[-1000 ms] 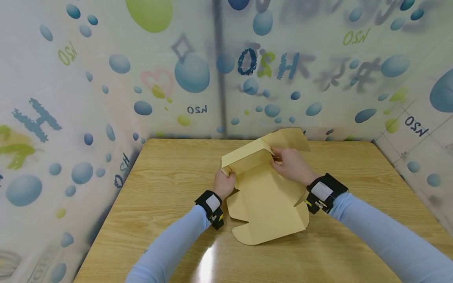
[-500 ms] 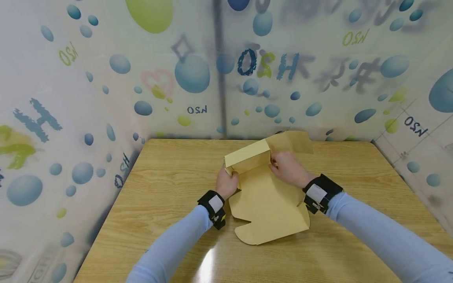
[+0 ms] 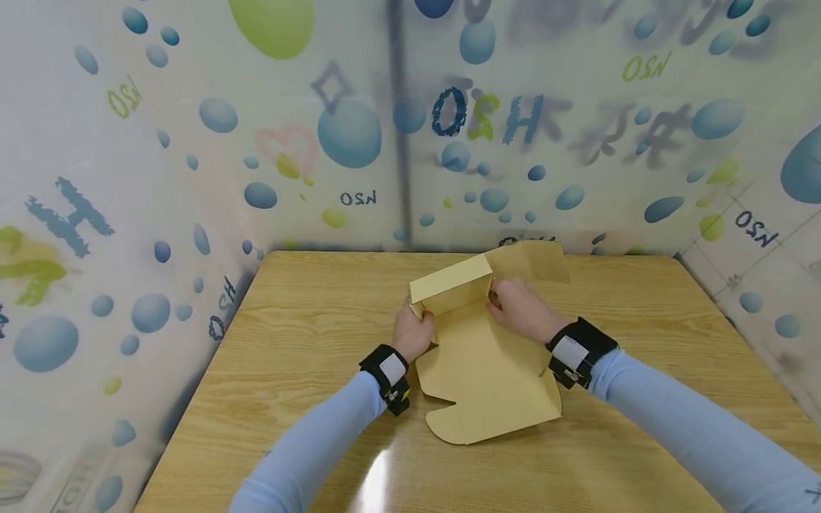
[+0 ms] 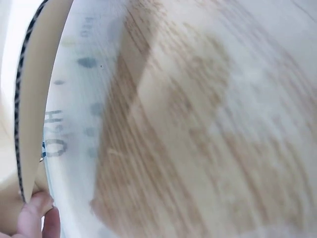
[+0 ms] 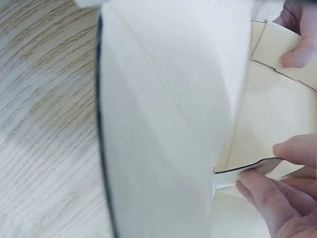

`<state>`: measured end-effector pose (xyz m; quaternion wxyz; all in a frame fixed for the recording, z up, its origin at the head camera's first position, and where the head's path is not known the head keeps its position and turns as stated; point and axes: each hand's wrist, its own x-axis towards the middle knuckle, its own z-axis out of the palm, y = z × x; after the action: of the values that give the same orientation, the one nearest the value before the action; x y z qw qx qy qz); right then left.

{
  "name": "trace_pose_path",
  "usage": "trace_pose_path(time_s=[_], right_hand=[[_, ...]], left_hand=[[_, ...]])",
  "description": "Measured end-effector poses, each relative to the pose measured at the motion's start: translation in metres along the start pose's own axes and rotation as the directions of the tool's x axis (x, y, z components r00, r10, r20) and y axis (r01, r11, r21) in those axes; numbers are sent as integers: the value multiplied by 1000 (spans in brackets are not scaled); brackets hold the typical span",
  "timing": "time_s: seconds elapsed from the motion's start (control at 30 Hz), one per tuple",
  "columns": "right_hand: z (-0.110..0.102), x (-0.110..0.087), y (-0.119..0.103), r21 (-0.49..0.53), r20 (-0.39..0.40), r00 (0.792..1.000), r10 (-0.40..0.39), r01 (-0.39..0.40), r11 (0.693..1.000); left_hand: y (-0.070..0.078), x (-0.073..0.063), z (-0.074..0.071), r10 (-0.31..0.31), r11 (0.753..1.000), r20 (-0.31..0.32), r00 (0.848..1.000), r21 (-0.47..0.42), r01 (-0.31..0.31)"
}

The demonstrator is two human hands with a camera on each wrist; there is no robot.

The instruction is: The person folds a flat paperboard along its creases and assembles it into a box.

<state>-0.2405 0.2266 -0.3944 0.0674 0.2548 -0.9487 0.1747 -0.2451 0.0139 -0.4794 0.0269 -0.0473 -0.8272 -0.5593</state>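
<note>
A partly folded brown cardboard box [image 3: 487, 388] lies on the table, its far wall [image 3: 451, 281] standing up. At the left end of that wall, my left hand [image 3: 412, 333] grips the cardboard, thumb on the inner side. My right hand [image 3: 522, 311] is at the wall's right end. In the right wrist view, the right thumb and fingers pinch a small flap [image 5: 262, 166] near the corner. A large side panel [image 5: 163, 124] fills the middle there. The left wrist view shows a corrugated edge [image 4: 20, 99] and left fingertips [image 4: 34, 213] against cardboard.
The wooden table [image 3: 308, 313] reaches back to a patterned wall covering [image 3: 346, 178]. The box's lid flap [image 3: 545, 261] extends beyond the right hand toward the table's back edge. Rounded tabs [image 3: 449, 425] spread out at the near end.
The box has shifted slightly right and toward me with both hands. The right hand has drawn down and in close to the wall's right corner, where the flap now stands folded.
</note>
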Motion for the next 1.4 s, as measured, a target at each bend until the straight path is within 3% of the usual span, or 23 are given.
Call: trace_pose_path(time_s=[0.37,0.47,0.53,0.6,0.63,0.77,0.8,0.83,0.87,0.93,1.03,1.1,1.17,1.23,1.33,1.4], right_hand=[[-12,-3,7,159,-44,999,32,-24,987],[-20,-8,7,184,-92,995,49,-31,982],[-26,-11,9,190,-169,984,51,-18,982],[-31,-13,13,211,-282,959,38,23,977],[-33,-13,16,214,-351,936,30,49,976],[-43,-11,29,218,-597,802,32,123,968],[-46,-11,31,242,-624,779,59,121,963],[-48,-10,34,283,-631,770,100,108,953],[-51,-10,37,326,-612,777,147,78,942],[-56,-11,42,431,-495,833,247,-11,902],[-62,-13,49,548,-219,924,313,-149,823],[-63,-15,52,622,-40,954,296,-208,755],[-63,-16,54,689,93,958,270,-257,677],[-61,-16,54,718,176,952,250,-298,629],[-58,-14,52,689,250,934,256,-357,631],[-58,-12,50,648,276,924,265,-382,659]], left_hand=[[-9,3,-11,-29,998,-24,999,-51,28],[-11,3,-14,-44,997,-26,999,-69,43],[-13,3,-16,-49,996,-23,999,-75,47],[-15,2,-18,-49,995,-18,999,-84,47],[-15,2,-20,-47,995,-18,999,-83,45],[-16,2,-23,-47,994,-3,999,-96,46],[-16,1,-24,-49,994,3,999,-97,49],[-15,1,-24,-48,994,8,999,-96,49],[-15,0,-25,-49,994,15,999,-93,50],[-13,-1,-26,-47,995,30,998,-90,50],[-13,0,-26,-46,995,47,998,-87,50],[-14,0,-25,-43,994,57,997,-94,49],[-17,2,-23,-41,994,63,997,-97,47],[-18,2,-21,-41,993,68,997,-105,48],[-19,4,-19,-44,993,68,997,-110,52],[-19,4,-19,-49,992,66,997,-113,56]])
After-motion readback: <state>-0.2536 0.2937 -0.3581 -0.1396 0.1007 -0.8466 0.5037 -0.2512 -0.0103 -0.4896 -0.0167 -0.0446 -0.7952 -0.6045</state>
